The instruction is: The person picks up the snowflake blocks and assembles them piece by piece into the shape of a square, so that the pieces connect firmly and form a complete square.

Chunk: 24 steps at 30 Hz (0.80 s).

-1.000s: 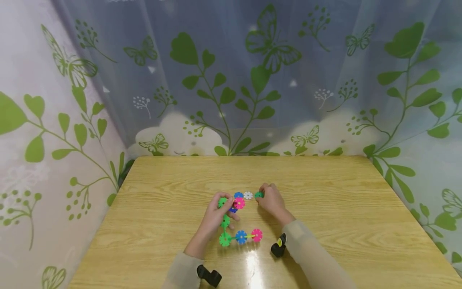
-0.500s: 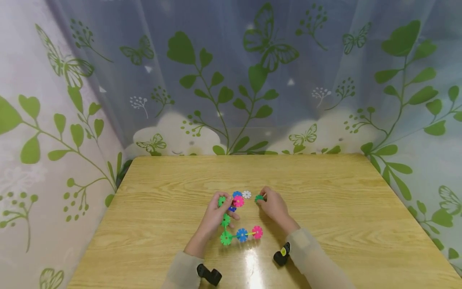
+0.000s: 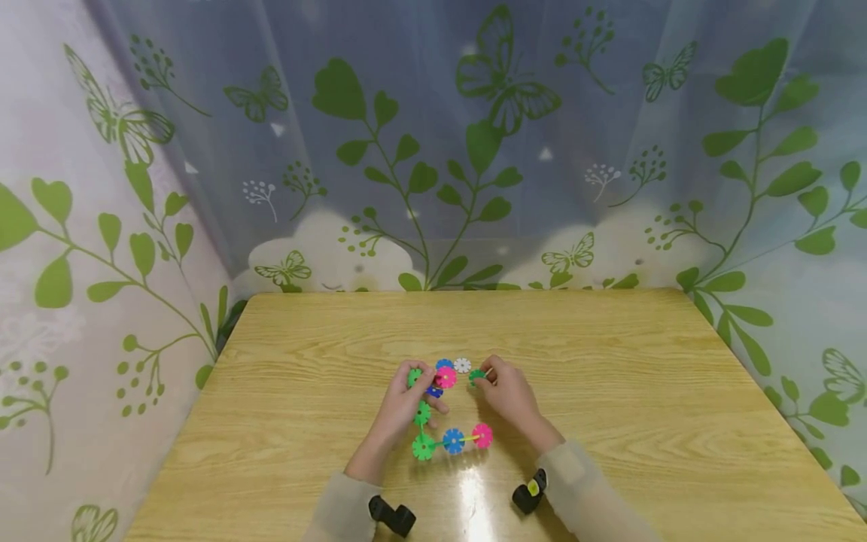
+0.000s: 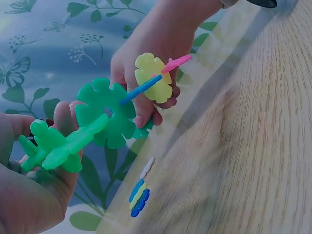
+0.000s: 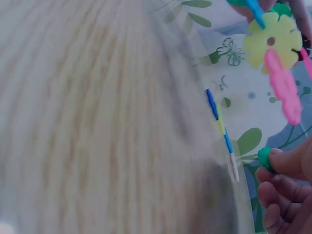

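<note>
Nearest me, a chain (image 3: 450, 441) of green, blue and pink discs lies on the table (image 3: 609, 361), running left to right. Beyond it my left hand (image 3: 406, 403) pinches the cluster (image 3: 433, 379), its pink disc facing right. My right hand (image 3: 509, 390) pinches a green disc (image 3: 477, 376) just right of the cluster, closer than the loose white disc (image 3: 463, 365) behind.

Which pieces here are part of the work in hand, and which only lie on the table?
In hand:
left hand gripping the snowflake-disc chain
right hand pinching a green disc

Lying about:
white disc
blue disc
table
</note>
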Tool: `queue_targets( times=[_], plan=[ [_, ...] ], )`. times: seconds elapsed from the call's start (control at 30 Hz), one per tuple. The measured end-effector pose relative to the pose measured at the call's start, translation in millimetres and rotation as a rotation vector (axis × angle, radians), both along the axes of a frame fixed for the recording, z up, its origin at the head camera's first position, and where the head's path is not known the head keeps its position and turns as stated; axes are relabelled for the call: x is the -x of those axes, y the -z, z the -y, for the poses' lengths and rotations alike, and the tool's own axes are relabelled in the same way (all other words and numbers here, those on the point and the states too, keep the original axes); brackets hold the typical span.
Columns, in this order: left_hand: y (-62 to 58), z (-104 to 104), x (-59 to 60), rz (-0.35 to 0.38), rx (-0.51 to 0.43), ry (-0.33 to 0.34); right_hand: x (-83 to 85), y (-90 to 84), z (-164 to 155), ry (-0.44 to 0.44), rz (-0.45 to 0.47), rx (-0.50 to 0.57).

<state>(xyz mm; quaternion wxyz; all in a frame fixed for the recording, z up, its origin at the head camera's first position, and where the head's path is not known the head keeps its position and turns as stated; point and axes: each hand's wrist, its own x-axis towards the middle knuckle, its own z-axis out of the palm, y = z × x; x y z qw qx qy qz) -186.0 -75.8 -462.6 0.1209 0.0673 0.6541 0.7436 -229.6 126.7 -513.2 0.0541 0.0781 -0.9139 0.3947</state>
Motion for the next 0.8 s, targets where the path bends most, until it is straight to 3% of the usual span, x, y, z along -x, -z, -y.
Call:
queue_targets(
  times=[0.13, 0.43, 0.8],
  plan=[
    [2.2, 0.6, 0.1, -0.007, 0.013, -0.002, -3.3, -1.6, 0.7, -0.009, -0.009, 0.071],
    [26.6, 1.3, 8.8, -0.002, 0.015, -0.015, -12.3, -11.2, 4.7, -0.026, -0.008, 0.249],
    [23.9, -0.4, 9.7, 0.022, -0.006, -0.033, -18.8, -28.4, 10.3, -0.107, -0.019, 0.425]
  ],
)
